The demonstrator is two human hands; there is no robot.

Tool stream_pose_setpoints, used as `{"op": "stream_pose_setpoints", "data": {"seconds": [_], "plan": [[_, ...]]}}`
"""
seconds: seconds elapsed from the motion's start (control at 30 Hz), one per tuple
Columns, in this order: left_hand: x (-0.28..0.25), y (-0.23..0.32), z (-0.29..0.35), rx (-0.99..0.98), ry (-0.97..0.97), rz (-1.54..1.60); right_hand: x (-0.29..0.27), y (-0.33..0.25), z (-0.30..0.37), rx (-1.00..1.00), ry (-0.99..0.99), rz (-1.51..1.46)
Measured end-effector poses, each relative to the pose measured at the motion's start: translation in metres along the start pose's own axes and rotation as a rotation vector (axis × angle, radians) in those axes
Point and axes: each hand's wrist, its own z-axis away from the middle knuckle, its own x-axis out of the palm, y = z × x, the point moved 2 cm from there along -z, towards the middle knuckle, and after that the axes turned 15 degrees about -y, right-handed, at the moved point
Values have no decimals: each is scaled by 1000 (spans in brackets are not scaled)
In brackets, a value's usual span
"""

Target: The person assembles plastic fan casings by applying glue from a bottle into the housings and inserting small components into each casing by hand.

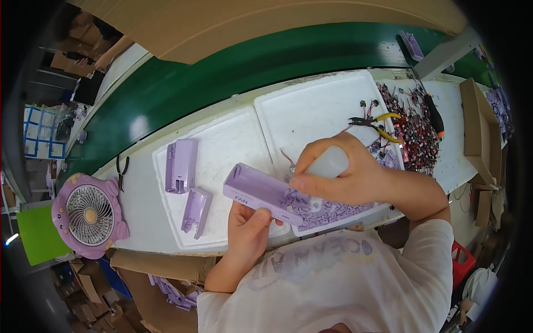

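My left hand [247, 228] grips a long purple plastic housing [252, 188] from below, thumb along its near side. The housing is tilted, its hollow side facing up. My right hand [355, 176] is closed around a whitish translucent squeeze bottle [331, 162]. The bottle's lower end is by the right part of the housing; my fingers partly hide it, and I cannot tell whether it touches. Below and right of the housing lies a heap of small purple plastic pieces [333, 215]. More purple housings [182, 165] and a shorter purple shell [196, 212] rest on the white tray to the left.
Two white foam trays [308, 100] cover the bench. Yellow-handled pliers [383, 123], a pile of wired parts [415, 133] and a screwdriver [434, 114] lie right. A purple fan [89, 215] and black pliers [121, 172] are left. Behind runs a green belt [222, 72]; another person [108, 53] works far left.
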Motion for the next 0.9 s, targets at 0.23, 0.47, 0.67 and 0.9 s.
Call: {"op": "stream_pose_setpoints", "data": {"seconds": [0.23,0.47,0.67,0.9], "plan": [[-1,-3,3,87,77,120,-45,22,-32,42,257,619],[-24,0,11,175,-119,111,-69,60,-37,-20,173,1221],[-18,11,6,217,-223,275,-11,62,-19,66,-138,961],[-19,-2,3,115,-54,145,15,58,-11,-47,-228,927]]}}
